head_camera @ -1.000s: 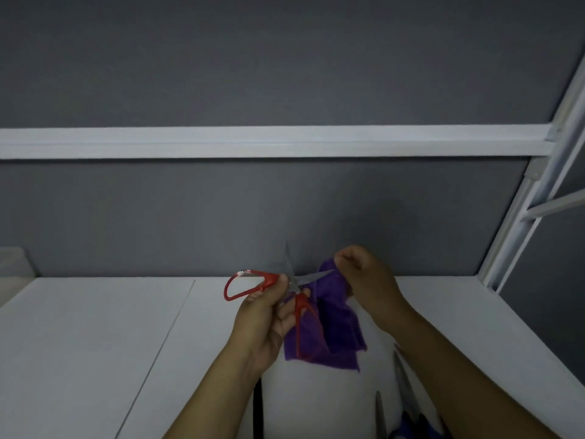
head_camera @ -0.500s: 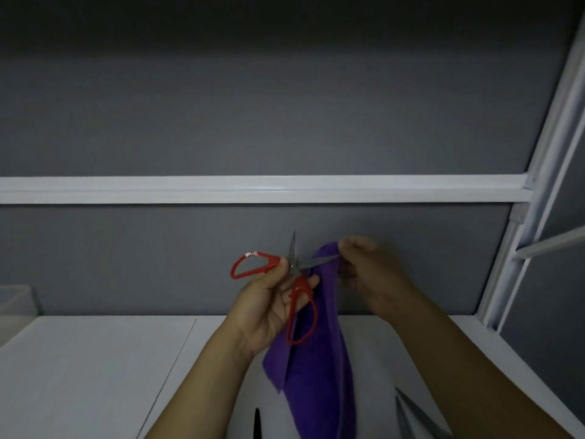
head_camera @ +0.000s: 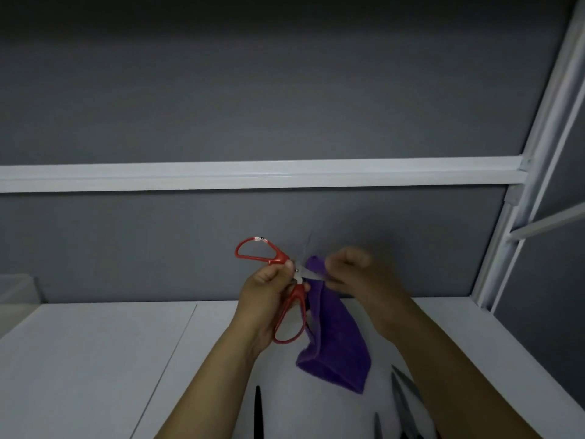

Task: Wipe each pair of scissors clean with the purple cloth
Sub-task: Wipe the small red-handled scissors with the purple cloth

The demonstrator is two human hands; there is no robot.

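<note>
1. Worktop (head_camera: 95, 359): a slim dark object (head_camera: 258, 410) is lying at the lower edge of the view, beside your left forearm. It is too dim to identify.

2. Left hand (head_camera: 266, 302): you are holding the red scissors (head_camera: 294, 301) in the air above the worktop. Your fingers (head_camera: 278, 274) are curled around the shanks just behind the pivot. The scissors are spread wide, with one handle loop pointing up and to the left and the other hanging down.

3. Blades: one blade is pointing upward and shows only as a faint streak. The other is pointing right, into the purple cloth (head_camera: 335, 340).

4. Right hand (head_camera: 354, 274): you are pinching the top fold of the cloth around the right-pointing blade, with your fingers (head_camera: 342, 264) clenched on the fabric. The rest of the cloth is hanging loose below. It appears to be clear of the worktop, though the view is too dim to confirm this.

5. Step in hand: you are probably wiping the first blade of the red pair.

6. Next move: draw the pinched cloth along the blade towards its tip. Press on the flat sides and stay off the cutting edge. Then reposition the cloth on the upward blade.

7. Lower right: grey blades (head_camera: 402, 394) of further scissors are lying on the worktop, apparently waiting their turn.
</note>
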